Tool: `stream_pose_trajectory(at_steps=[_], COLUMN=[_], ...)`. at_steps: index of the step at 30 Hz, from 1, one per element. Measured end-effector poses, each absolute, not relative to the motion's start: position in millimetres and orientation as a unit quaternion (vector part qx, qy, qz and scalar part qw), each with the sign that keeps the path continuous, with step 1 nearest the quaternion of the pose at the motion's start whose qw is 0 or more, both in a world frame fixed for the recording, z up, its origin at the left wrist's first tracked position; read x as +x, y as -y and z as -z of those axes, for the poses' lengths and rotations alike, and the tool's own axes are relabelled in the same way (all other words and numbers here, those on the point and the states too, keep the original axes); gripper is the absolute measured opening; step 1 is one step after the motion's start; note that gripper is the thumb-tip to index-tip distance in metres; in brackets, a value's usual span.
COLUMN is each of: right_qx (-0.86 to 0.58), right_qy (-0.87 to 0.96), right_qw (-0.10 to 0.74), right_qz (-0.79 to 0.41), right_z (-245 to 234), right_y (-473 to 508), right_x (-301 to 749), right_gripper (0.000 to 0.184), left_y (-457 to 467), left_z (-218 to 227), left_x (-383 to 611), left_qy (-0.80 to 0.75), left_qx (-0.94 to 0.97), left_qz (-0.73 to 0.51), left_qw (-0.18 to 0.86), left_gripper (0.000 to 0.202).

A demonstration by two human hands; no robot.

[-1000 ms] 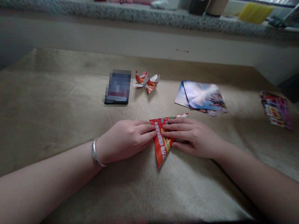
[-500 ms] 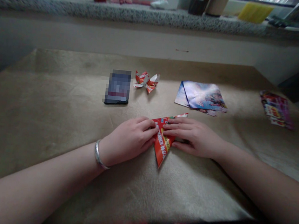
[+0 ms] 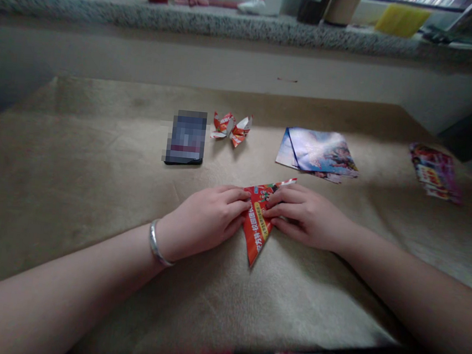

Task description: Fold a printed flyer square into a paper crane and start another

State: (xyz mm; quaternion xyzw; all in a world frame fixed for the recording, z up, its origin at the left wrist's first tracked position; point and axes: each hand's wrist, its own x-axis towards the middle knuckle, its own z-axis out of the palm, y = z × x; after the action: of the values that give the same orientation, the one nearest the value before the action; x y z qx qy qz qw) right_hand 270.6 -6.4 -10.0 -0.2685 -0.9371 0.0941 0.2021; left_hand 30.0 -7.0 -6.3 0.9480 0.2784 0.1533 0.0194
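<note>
red folded paper (image 3: 257, 225) on the table (image 3: 207, 302), between facing fingertips

from over here, the right hand (image 3: 309, 217) has just drawn its fingers back a little, bent and slightly spread, baring more print; the left hand's (image 3: 211, 213) lie close together on the opposite edge. the paper seems steadied from both sides, though i can't tell whether either hand pinches.

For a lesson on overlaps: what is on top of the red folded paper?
Fingers of the left hand lie on the left side of the red folded paper, fingers of the right hand on its right. The surface beneath them is hidden.
</note>
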Motion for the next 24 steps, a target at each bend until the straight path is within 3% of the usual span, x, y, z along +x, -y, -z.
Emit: stream_pose_trajectory(at_steps=[24], right_qx=[-0.261], right_qy=[0.946], right_qw=[0.175], right_qz=[-0.082], right_z=[1.4], right_y=[7.8], right_x=[276.8], right_gripper=[0.016], left_y=[9.6], left_z=[3.7], left_x=[31.1], left_qy=[-0.314], left_qx=[0.939], left_qz=[-0.131], left_qw=[0.038], left_gripper=[0.030])
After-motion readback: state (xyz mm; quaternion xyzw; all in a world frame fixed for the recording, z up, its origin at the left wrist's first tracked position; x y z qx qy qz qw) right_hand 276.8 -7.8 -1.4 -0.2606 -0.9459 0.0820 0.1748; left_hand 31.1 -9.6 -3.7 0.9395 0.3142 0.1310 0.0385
